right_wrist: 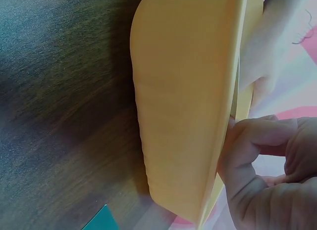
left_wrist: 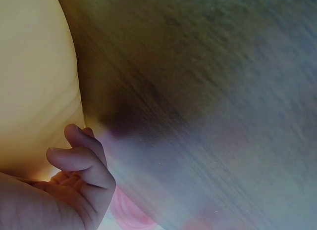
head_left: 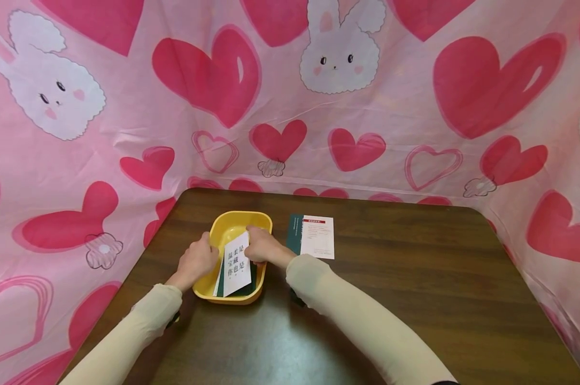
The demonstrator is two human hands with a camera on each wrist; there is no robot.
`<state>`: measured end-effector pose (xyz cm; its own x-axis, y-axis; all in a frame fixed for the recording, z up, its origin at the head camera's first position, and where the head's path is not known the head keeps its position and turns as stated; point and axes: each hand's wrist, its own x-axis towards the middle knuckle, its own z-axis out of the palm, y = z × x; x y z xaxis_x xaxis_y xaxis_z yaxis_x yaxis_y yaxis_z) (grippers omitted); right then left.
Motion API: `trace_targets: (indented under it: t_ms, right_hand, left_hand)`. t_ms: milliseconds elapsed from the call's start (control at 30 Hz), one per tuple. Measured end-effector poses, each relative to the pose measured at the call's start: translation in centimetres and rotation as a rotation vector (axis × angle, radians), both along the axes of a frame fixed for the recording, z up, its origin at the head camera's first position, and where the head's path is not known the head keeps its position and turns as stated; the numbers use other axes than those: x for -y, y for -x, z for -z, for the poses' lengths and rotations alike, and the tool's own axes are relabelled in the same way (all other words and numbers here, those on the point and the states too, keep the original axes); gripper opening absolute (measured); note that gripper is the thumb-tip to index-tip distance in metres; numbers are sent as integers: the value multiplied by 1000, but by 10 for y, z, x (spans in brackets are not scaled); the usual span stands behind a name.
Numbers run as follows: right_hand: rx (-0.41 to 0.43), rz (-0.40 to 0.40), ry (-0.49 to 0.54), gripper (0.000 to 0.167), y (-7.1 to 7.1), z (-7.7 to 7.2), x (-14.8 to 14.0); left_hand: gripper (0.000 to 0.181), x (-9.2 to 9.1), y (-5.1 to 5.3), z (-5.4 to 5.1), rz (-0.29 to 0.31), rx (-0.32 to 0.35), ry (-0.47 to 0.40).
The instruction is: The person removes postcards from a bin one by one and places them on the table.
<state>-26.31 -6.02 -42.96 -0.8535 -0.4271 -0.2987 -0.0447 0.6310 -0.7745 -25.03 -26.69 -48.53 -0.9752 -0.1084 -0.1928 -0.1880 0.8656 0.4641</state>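
A yellow plastic basin (head_left: 240, 216) stands on the brown table, holding several cards. The uppermost is a white card with black Chinese characters (head_left: 237, 266), lying slanted over a dark green card (head_left: 245, 289). My right hand (head_left: 264, 247) reaches over the basin's right rim and pinches the white card near its upper right side. In the right wrist view its fingers (right_wrist: 242, 146) are bent at the rim. My left hand (head_left: 198, 260) is at the left rim, its fingertips close to the cards' left edge. Its fingers (left_wrist: 89, 165) are curled, but their contact with any card is hidden.
Right of the basin, a white printed card with a red strip (head_left: 318, 240) overlaps a dark green card (head_left: 294, 230) on the wooden table (head_left: 391, 299). Pink cloth with hearts and rabbits (head_left: 290, 107) encloses the table's back and sides.
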Motion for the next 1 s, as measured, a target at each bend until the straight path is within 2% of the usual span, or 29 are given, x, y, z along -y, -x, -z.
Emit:
trace_targets:
  t_ms: [300,500,667,833,1000]
  right_hand:
    - [2,23,80,63,0,0,-6]
    - [-28,24,47,73,2,0,-9]
    - [-4,35,54,74,3,-3,-14]
    - [-3,35,68,70,4,-6,-20]
    - [-41,34,54,54,7,-7,-27]
  left_hand:
    - [55,1,-1,0,-20,28,-20]
    - [53,0,0,0,-9,12,-7]
    - [52,0,0,0,0,10,-6]
    - [53,0,-1,-1,-7,28,-18]
    - [53,1,1,-1,2,23,-20]
